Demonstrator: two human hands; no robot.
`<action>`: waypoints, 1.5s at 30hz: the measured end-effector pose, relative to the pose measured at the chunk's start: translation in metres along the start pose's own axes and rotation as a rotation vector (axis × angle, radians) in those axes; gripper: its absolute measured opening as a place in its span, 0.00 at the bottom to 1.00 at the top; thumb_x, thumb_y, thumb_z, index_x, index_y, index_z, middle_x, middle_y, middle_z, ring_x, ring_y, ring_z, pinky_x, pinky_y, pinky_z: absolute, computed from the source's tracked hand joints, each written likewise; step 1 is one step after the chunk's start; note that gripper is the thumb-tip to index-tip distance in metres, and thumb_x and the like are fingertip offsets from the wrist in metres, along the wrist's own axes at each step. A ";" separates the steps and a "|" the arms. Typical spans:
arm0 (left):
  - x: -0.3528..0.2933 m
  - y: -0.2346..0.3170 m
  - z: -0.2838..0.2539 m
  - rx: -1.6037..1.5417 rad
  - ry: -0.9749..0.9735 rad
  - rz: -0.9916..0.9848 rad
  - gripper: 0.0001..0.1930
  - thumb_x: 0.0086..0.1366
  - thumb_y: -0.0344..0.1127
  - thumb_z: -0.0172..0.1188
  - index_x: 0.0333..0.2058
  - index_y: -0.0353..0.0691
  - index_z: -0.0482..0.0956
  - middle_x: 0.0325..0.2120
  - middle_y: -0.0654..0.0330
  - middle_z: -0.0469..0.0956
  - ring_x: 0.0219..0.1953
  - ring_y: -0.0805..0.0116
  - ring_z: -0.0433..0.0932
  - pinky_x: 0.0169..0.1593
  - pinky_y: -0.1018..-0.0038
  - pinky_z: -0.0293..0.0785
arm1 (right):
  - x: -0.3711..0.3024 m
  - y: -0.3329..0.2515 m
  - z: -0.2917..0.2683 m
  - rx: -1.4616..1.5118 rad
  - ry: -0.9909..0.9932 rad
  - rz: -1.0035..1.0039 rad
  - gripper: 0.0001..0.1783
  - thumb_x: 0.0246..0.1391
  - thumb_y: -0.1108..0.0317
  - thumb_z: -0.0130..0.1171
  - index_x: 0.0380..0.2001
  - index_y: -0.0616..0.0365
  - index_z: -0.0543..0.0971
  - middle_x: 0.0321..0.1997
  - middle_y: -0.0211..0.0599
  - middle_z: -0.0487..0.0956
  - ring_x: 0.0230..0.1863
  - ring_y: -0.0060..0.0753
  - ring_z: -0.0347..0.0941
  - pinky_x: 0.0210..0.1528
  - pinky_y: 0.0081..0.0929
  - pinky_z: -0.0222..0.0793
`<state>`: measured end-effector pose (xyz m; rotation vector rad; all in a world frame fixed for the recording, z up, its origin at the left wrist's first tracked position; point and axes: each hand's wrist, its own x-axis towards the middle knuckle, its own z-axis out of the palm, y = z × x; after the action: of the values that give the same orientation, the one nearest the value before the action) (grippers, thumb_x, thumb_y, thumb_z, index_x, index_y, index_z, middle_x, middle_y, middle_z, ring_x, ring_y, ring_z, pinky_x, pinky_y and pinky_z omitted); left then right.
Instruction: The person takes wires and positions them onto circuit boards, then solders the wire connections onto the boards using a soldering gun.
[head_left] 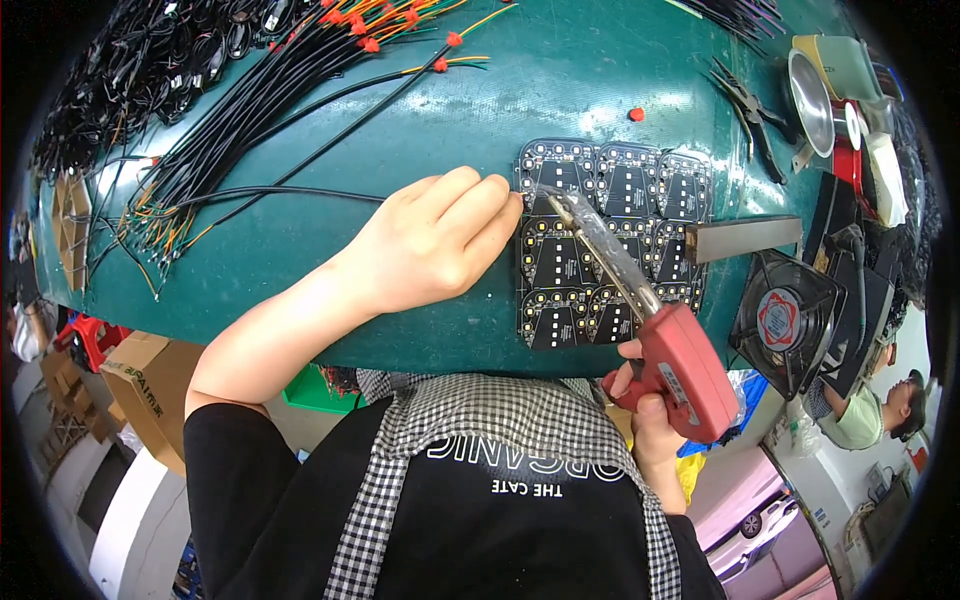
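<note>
My left hand [430, 240] is closed, with a thin black cable [300, 192] running into it from the left. Its fingertips meet at the upper left edge of a panel of black circuit boards [553, 325] lying flat on the green tabletop. The cable's end is hidden by my fingers. Wrapped around the handle of a red soldering gun [695, 375] is my right hand [652, 425], at the table's near edge. The gun's long metal barrel slants up and left across the boards. Its tip is beside my left fingertips; whether it touches a board, I cannot tell.
Many black cables [290, 95] with orange wire ends and red ties lie at the upper left. To the right are pliers [750, 115], a metal bar [745, 240], a black fan [788, 322] and a metal dish [810, 102]. Another person [870, 415] is at the far right.
</note>
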<state>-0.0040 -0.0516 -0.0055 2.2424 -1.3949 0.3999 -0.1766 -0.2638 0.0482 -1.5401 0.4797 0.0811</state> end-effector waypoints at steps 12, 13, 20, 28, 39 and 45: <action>-0.003 0.003 -0.001 -0.043 -0.017 0.037 0.19 0.40 0.26 0.58 0.36 0.28 0.77 0.30 0.55 0.72 0.25 0.66 0.73 0.25 0.76 0.72 | 0.000 -0.001 -0.003 -0.028 -0.017 0.016 0.34 0.50 0.48 0.60 0.46 0.70 0.69 0.40 0.47 0.74 0.25 0.26 0.69 0.27 0.22 0.66; -0.003 0.002 -0.001 -0.043 -0.018 0.037 0.19 0.40 0.26 0.58 0.36 0.28 0.77 0.30 0.55 0.72 0.25 0.66 0.73 0.25 0.76 0.72 | 0.000 -0.001 -0.002 -0.044 -0.020 0.019 0.33 0.50 0.48 0.60 0.45 0.70 0.70 0.38 0.45 0.75 0.25 0.25 0.69 0.27 0.22 0.66; -0.004 0.000 -0.001 -0.136 -0.016 0.011 0.18 0.42 0.25 0.58 0.36 0.27 0.76 0.30 0.55 0.71 0.26 0.65 0.74 0.27 0.75 0.74 | 0.001 -0.001 -0.002 -0.039 0.000 -0.007 0.32 0.50 0.47 0.59 0.43 0.69 0.71 0.33 0.42 0.74 0.25 0.25 0.69 0.27 0.21 0.65; -0.003 0.002 -0.001 -0.073 -0.022 0.022 0.18 0.41 0.26 0.57 0.36 0.28 0.77 0.29 0.56 0.71 0.26 0.66 0.74 0.26 0.76 0.73 | -0.001 0.002 -0.003 -0.042 0.002 0.008 0.31 0.51 0.49 0.60 0.46 0.67 0.69 0.30 0.38 0.73 0.25 0.26 0.68 0.28 0.24 0.65; -0.001 0.003 0.000 -0.022 -0.018 0.037 0.17 0.42 0.26 0.58 0.35 0.29 0.78 0.28 0.56 0.71 0.26 0.67 0.74 0.25 0.77 0.72 | 0.000 0.012 -0.014 0.028 -0.029 0.011 0.40 0.41 0.66 0.70 0.55 0.73 0.64 0.37 0.42 0.78 0.27 0.22 0.74 0.31 0.18 0.72; -0.001 0.003 -0.003 -0.023 -0.046 0.039 0.16 0.43 0.25 0.58 0.35 0.29 0.77 0.29 0.56 0.71 0.26 0.66 0.74 0.25 0.76 0.72 | -0.004 0.005 -0.014 0.024 0.017 -0.033 0.38 0.48 0.47 0.62 0.51 0.67 0.65 0.43 0.48 0.74 0.25 0.27 0.69 0.26 0.24 0.67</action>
<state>-0.0068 -0.0506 -0.0026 2.2221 -1.4613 0.3460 -0.1857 -0.2760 0.0456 -1.5255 0.4673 0.0362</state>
